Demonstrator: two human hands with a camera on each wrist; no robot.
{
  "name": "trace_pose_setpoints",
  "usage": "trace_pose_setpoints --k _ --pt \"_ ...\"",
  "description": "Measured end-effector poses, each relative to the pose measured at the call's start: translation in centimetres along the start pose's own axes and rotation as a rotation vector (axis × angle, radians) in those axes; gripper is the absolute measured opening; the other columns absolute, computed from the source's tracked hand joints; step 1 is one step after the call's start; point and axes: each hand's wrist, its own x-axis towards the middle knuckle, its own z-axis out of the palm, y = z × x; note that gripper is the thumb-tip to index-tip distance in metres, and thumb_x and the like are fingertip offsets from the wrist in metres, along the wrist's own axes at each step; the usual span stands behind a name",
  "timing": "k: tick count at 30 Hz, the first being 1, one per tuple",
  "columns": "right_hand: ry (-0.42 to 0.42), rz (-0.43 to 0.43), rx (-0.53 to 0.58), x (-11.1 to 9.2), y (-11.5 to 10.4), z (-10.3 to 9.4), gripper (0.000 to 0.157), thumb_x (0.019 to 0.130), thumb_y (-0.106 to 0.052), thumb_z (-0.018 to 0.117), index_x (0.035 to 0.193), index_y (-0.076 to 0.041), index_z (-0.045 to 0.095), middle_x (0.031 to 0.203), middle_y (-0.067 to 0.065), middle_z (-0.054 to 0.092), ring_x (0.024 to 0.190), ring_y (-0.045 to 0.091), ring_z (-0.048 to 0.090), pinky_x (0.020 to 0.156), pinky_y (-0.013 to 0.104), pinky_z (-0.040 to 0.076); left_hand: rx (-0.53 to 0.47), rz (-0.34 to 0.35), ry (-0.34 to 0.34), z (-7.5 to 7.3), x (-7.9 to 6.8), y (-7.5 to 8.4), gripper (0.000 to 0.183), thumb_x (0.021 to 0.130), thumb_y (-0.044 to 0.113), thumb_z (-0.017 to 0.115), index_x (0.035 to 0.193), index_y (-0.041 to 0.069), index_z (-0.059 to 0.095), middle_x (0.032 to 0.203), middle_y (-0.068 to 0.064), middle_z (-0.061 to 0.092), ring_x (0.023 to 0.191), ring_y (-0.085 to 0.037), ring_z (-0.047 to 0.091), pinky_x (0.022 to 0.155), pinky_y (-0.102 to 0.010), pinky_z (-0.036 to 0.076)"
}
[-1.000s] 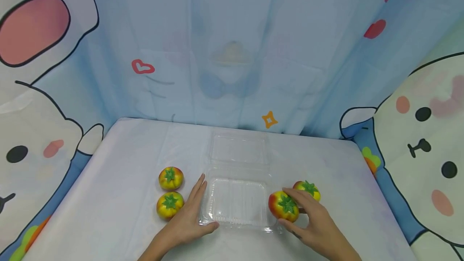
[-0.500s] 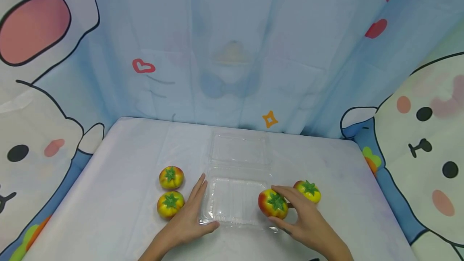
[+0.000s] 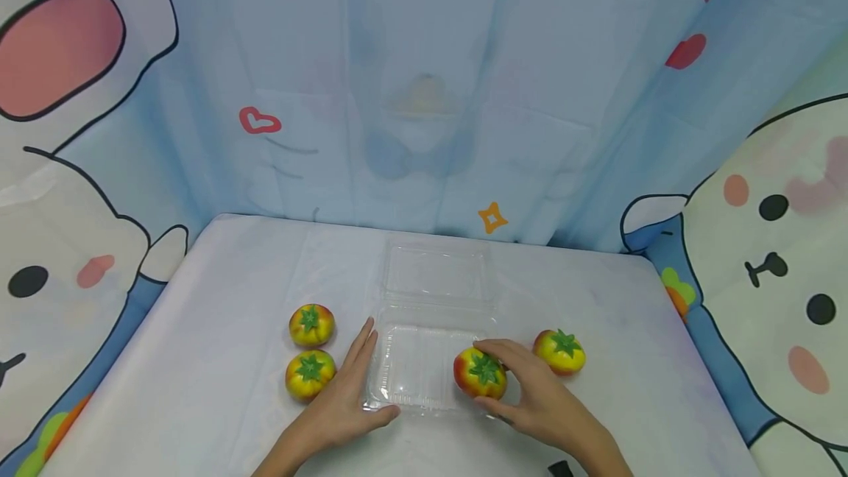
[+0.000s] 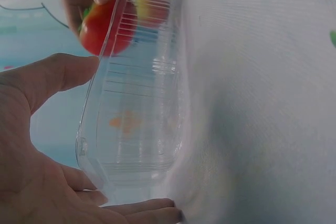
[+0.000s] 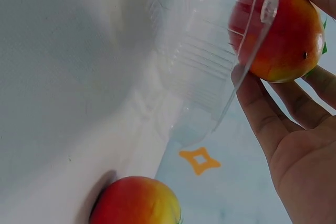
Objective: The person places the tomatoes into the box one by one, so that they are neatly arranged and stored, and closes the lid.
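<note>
red-yellow tomato (image 3: 480, 373) (green calyx), clear box (image 3: 424, 366)

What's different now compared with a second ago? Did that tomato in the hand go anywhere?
The right hand, gripping one tomato, carried it leftward from beside the clear container to over the tray's right edge. It has not let go. The left hand stayed flat against the tray's left side, and the other three tomatoes did not move.

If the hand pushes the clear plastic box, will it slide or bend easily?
The clear plastic box looks thin-walled, so it probably flexes and weighs little. The left hand rests against its left wall, which likely keeps it from sliding on the table cloth while the right hand holds a tomato over its right edge.
</note>
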Motion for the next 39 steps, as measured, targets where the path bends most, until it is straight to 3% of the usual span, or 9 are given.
trace_pose_setpoints --k 8,15,30,39 --pt "-0.052 -0.04 -0.021 0.7 0.0 0.5 0.072 0.083 -0.037 0.091 0.147 -0.027 0.059 0.146 -0.006 0.064 0.135 0.021 0.062 0.112 0.05 0.055 0.006 0.008 0.0 -0.2 0.0 0.3 0.115 0.085 0.041 0.084 0.17 0.003 0.016 0.182 -0.001 -0.002 0.166 -0.035 0.021 0.124 -0.061 0.039" --pt "-0.139 -0.011 -0.033 1.5 -0.6 0.6 0.07 0.083 -0.038 0.091 0.144 -0.023 0.062 0.146 -0.002 0.066 0.134 0.024 0.062 0.112 0.054 0.055 -0.003 0.012 -0.002 -0.1 0.0 0.2 0.115 0.085 0.041 0.084 0.169 0.003 0.017 0.182 0.0 -0.002 0.166 -0.035 0.02 0.125 -0.061 0.037" --pt "-0.239 -0.026 -0.048 2.3 -0.6 1.1 0.071 0.081 -0.035 0.092 0.144 -0.019 0.063 0.146 0.004 0.066 0.131 0.026 0.062 0.11 0.052 0.056 -0.015 0.012 -0.006 0.0 0.0 0.1 0.115 0.085 0.04 0.085 0.17 0.004 0.016 0.182 0.0 -0.002 0.166 -0.036 0.021 0.125 -0.062 0.037" --pt "-0.252 -0.053 -0.034 2.4 -0.2 1.0 0.076 0.082 -0.036 0.092 0.148 -0.017 0.06 0.15 0.006 0.063 0.137 0.03 0.06 0.113 0.054 0.054 -0.004 0.028 -0.001 0.0 -0.1 0.1 0.115 0.085 0.041 0.085 0.17 0.004 0.017 0.182 0.0 -0.001 0.165 -0.036 0.024 0.124 -0.061 0.039"
